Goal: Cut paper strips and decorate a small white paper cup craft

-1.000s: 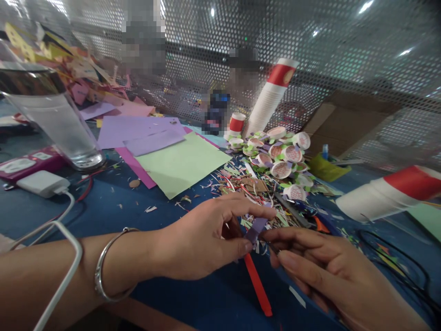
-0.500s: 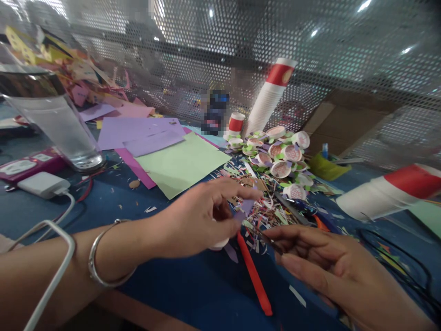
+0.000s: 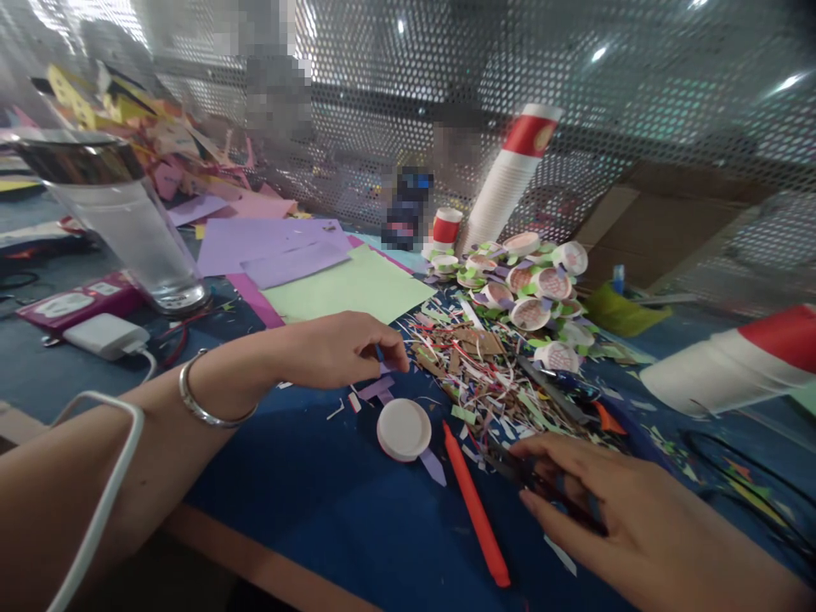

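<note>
While my left hand [image 3: 337, 348] pinches a purple paper scrap [image 3: 385, 366] at eleven o'clock of the white cap [image 3: 404, 429], my right hand [image 3: 612, 501] grips a dark tool [image 3: 510, 465] on the desk [image 3: 331, 510]. I judge this the picking-up step, and next comes a clean lift.

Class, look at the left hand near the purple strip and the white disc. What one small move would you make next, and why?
Probably lower the left hand slightly and pinch the purple strip, which lies on the blue table just below its fingers. The strip lies loose beside the white disc, and the right hand holds the scissors close by.
</note>
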### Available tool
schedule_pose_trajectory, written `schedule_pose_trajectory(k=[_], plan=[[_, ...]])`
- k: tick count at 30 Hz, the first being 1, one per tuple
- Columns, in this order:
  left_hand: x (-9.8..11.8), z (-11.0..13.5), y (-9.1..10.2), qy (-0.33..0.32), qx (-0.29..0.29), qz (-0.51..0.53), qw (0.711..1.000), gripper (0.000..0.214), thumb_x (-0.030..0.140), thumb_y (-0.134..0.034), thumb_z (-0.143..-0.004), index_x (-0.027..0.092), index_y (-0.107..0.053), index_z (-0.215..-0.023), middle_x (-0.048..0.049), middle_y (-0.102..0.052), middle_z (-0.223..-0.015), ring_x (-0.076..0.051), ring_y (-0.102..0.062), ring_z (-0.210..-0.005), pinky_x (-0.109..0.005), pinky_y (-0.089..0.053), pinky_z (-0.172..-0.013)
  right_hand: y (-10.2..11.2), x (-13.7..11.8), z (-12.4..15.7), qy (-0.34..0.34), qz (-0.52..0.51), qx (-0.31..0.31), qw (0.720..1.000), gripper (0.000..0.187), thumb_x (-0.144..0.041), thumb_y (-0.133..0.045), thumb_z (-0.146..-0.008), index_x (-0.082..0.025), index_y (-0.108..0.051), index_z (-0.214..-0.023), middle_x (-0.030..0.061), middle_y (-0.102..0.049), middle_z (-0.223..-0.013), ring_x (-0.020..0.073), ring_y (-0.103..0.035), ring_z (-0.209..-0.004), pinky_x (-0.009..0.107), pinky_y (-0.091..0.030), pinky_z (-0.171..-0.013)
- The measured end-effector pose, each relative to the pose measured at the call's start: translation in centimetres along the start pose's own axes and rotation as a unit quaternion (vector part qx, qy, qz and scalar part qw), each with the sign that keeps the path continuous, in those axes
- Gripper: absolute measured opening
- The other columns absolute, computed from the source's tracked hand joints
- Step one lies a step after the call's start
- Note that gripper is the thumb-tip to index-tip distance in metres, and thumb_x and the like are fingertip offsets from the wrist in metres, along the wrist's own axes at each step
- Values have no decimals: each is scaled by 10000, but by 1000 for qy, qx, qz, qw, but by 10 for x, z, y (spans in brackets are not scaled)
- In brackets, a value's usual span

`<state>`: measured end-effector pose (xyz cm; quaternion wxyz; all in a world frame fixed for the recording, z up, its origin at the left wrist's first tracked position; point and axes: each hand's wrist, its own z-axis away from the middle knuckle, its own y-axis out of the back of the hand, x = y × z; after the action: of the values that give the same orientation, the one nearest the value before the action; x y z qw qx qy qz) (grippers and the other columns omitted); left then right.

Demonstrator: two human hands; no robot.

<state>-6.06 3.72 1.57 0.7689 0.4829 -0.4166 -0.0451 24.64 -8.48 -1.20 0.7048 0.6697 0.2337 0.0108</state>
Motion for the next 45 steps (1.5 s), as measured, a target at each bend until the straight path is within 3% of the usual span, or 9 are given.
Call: schedule_pose_trajectory(k=[5, 7, 12, 18, 24, 33, 38, 42, 45], plan=[[0, 4, -1, -29, 109, -95, 989, 337, 101, -522, -892, 192, -745, -1128, -65, -683, -1094, -180, -626, -912, -296, -446, -793, -1, -1, 1, -5, 20, -3, 1000, 229, -374, -579, -917, -279, -765, -1012, -3, -778, -767, 172, -722, -581, 282, -566, -511], [2, 8, -4, -63, 96, -95, 989, 236, 257, -619, -941, 196, -734, -1137, -66, -669, -1101, -200, -624, -971, -309, -449, -843, 1, -1, 1, 1, 19, 2, 1000, 200, -371, -583, -906, -273, -752, -947, 4, -780, -773, 180, -730, -599, 290, -575, -536], [13, 15, -21, -101, 15, -131, 986, 546, 532, -834, -795, 204, -690, -1208, -72, -647, -1147, -273, -581, -1123, -351, -436, -929, 5, -3, -1, 15, 3, -8, 1000, 139, -319, -587, -896, -266, -706, -848, 2, -780, -763, 164, -712, -567, 267, -553, -526], [20, 14, -27, -126, 22, -121, 984, 475, 396, -906, -735, 195, -685, -1103, -52, -626, -1108, -257, -556, -1074, -373, -422, -965, 1, 5, 2, 15, 4, 7, 1000, 157, -364, -660, -886, -269, -762, -957, 23, -800, -814, 187, -740, -620, 273, -589, -556], [29, 18, -33, -223, 129, -103, 961, 456, 255, -798, -814, 227, -643, -1242, -114, -547, -1362, -304, -446, -1293, -452, -384, -1127, 7, -3, -4, -5, -26, 92, 995, 346, -565, -628, -943, -266, -794, -998, 63, -820, -878, 229, -775, -692, 305, -626, -574], [41, 18, -52, -276, 149, -142, 939, 453, 145, -625, -875, 216, -621, -1322, -142, -492, -1533, -357, -405, -1373, -535, -386, -1125, 3, -37, -14, -29, -213, 2, 977, 310, -475, -609, -989, -237, -800, -1043, 43, -817, -879, 190, -774, -745, 241, -623, -654], [34, 18, -45, -237, 198, -19, 951, 680, 154, -680, -863, 213, -455, -1501, -136, -519, -1498, -297, -436, -1401, -504, -361, -1200, 6, -33, -14, -56, -249, 30, 966, 367, -529, -602, -984, -223, -802, -1009, 11, -726, -670, 149, -657, -560, 222, -543, -509], [27, 12, -44, -170, 107, 216, 956, 674, 311, -748, -887, 226, -443, -1482, -119, -626, -1328, -220, -649, -1114, -391, -553, -959, 4, -31, -15, -76, -285, 33, 955, 383, -554, -614, -973, -220, -798, -1010, 13, -716, -696, 138, -620, -573, 217, -515, -498], [24, 5, -46, -125, 46, 301, 944, 584, 326, -735, -899, 185, -466, -1398, -66, -694, -1057, -165, -687, -878, -323, -559, -787, 2, -32, -16, -79, -311, 2, 947, 386, -560, -614, -974, -225, -791, -1045, 14, -736, -755, 131, -620, -601, 209, -506, -501]])
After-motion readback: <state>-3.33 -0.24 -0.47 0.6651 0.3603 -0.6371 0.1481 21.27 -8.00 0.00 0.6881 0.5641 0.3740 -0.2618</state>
